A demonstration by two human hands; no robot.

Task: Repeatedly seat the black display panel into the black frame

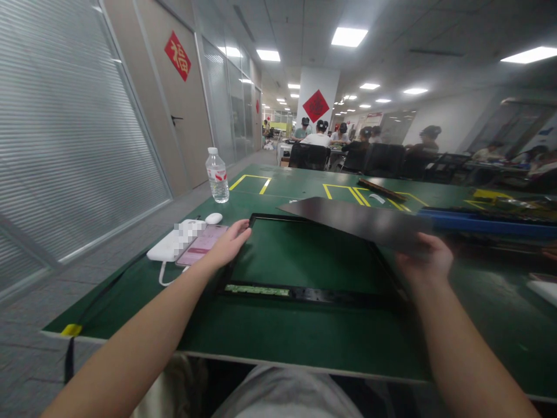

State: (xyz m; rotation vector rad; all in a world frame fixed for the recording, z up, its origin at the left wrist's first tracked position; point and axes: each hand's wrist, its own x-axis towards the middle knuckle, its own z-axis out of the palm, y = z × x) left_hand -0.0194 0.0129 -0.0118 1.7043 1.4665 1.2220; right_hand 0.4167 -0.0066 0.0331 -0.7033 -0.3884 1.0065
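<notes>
Several things sat left of the black frame (pixel 331 296), a white device (pixel 163 248), a phone (pixel 202 247) and a water bottle (pixel 217 179) among them, probably parked out of the way. Left hand (pixel 230 241) was at the frame's far left corner, likely steadying it, but couldn't tell if it pinched or just rested. Frame itself lay on the green table (pixel 282 331). Right hand (pixel 426 258) had a dark panel (pixel 357 222) gripped by its right end, tilted above the frame's far right part, maybe for control. Blue tray (pixel 483 222) sat right of the frame.
</notes>
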